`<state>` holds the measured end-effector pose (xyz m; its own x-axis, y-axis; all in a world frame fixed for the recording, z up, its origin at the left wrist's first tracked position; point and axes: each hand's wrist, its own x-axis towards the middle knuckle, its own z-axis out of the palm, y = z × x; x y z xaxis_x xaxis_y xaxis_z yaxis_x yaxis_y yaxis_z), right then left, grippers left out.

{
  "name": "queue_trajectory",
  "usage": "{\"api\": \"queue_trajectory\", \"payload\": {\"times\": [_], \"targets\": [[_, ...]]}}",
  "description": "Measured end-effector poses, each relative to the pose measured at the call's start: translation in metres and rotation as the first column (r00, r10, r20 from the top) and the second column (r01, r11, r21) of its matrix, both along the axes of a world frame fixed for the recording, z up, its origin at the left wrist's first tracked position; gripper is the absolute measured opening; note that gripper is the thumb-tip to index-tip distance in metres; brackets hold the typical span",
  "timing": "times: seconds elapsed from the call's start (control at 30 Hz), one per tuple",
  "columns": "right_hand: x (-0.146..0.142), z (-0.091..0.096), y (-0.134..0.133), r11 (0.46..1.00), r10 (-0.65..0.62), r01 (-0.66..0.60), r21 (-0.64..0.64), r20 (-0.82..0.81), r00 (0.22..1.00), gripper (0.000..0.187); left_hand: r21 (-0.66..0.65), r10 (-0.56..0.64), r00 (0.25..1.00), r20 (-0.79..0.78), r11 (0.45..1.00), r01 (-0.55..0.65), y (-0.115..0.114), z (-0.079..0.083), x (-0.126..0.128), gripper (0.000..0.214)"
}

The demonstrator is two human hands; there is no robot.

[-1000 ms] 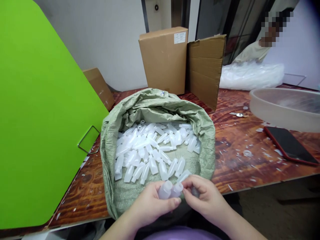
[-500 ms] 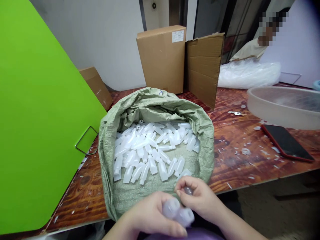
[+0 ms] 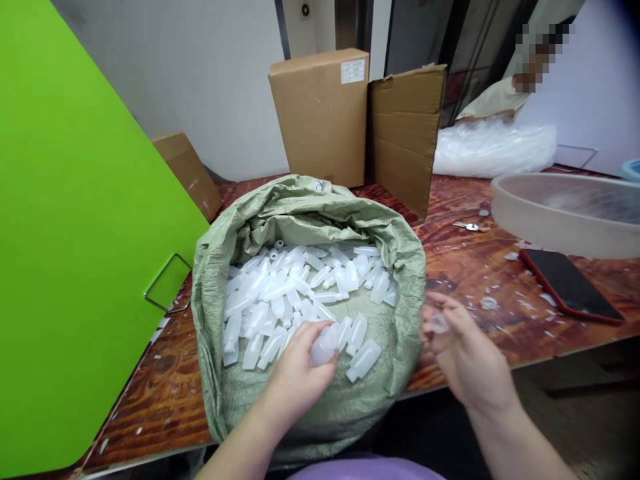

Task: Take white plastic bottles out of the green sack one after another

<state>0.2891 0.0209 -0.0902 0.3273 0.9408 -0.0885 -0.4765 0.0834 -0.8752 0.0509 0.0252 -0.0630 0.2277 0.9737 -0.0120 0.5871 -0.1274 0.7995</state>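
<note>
A green woven sack with rolled-down sides holds many small translucent white plastic bottles. Over the front of the pile, my left hand is closed around translucent plastic bottles; its fingers partly cover them, so I cannot tell how many. To the right of the sack, above the table, my right hand has its fingers curled around a small translucent plastic piece. One loose bottle lies on the sack's inner cloth between the hands.
A tall green panel with a wire stand borders the left. Behind the sack stand a cardboard box and a cardboard flap. On the right are a phone, keys, plastic scraps and a translucent basin. Another person sits far right.
My left hand has moved forward over the pile with the bottles. My right hand has gone right, out of the sack's front edge, to above the table, with a small piece in its fingers.
</note>
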Motion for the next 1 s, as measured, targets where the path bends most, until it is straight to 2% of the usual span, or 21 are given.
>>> {"api": "queue_trajectory", "payload": {"times": [0.07, 0.13, 0.2, 0.33, 0.5, 0.6, 0.63, 0.7, 0.77, 0.8, 0.87, 0.97, 1.0], "targets": [[-0.018, -0.006, -0.01, 0.99, 0.139, -0.134, -0.038, 0.208, 0.968, 0.032, -0.107, -0.015, 0.996, 0.093, 0.994, 0.025, 0.001, 0.004, 0.009, 0.03], [-0.033, -0.007, -0.018, 0.962, 0.266, -0.27, -0.045, 0.379, 0.886, 0.035, -0.239, -0.03, 0.984, 0.176, 0.968, 0.072, -0.001, 0.01, 0.015, 0.03], [-0.04, -0.003, -0.022, 0.917, 0.344, -0.4, 0.002, 0.506, 0.791, 0.039, -0.325, -0.057, 0.965, 0.257, 0.935, 0.141, -0.003, 0.014, 0.017, 0.034], [-0.039, 0.008, -0.02, 0.842, 0.294, -0.535, 0.067, 0.775, 0.56, 0.026, -0.38, -0.089, 0.928, 0.362, 0.895, 0.234, -0.009, 0.016, 0.007, 0.041], [-0.039, 0.014, -0.016, 0.749, 0.177, -0.645, 0.154, 0.891, 0.419, 0.019, -0.526, -0.011, 0.904, 0.428, 0.81, 0.259, -0.01, 0.011, -0.01, 0.047], [-0.04, 0.021, -0.021, 0.655, 0.175, -0.749, 0.1, 0.944, 0.279, 0.023, -0.593, -0.001, 0.865, 0.501, 0.728, 0.345, -0.006, 0.008, -0.02, 0.045], [-0.04, 0.025, -0.024, 0.64, 0.18, -0.766, 0.059, 0.958, 0.224, 0.024, -0.609, -0.014, 0.857, 0.516, 0.697, 0.378, -0.004, 0.007, -0.023, 0.044], [-0.042, 0.032, -0.031, 0.648, 0.195, -0.761, -0.033, 0.973, 0.124, 0.024, -0.631, -0.04, 0.841, 0.539, 0.642, 0.435, -0.001, 0.004, -0.029, 0.042], [-0.044, 0.039, -0.035, 0.66, 0.21, -0.745, -0.099, 0.976, 0.057, 0.024, -0.635, -0.049, 0.819, 0.572, 0.606, 0.479, 0.002, 0.001, -0.034, 0.04], [-0.046, 0.041, -0.037, 0.65, 0.182, -0.754, -0.091, 0.983, 0.038, 0.023, -0.637, -0.042, 0.809, 0.586, 0.593, 0.492, 0.003, -0.001, -0.035, 0.039], [-0.049, 0.044, -0.036, 0.586, -0.015, -0.81, 0.034, 0.999, 0.032, 0.019, -0.652, -0.014, 0.796, 0.605, 0.565, 0.506, 0.004, -0.004, -0.037, 0.038], [-0.053, 0.047, -0.032, 0.378, -0.369, -0.909, 0.175, 0.929, 0.026, 0.019, -0.679, 0.011, 0.803, 0.595, 0.542, 0.495, 0.005, -0.005, -0.038, 0.037], [-0.053, 0.047, -0.03, 0.348, -0.413, -0.923, 0.163, 0.911, 0.005, 0.02, -0.682, 0.004, 0.814, 0.58, 0.548, 0.484, 0.005, -0.005, -0.039, 0.037]]}}
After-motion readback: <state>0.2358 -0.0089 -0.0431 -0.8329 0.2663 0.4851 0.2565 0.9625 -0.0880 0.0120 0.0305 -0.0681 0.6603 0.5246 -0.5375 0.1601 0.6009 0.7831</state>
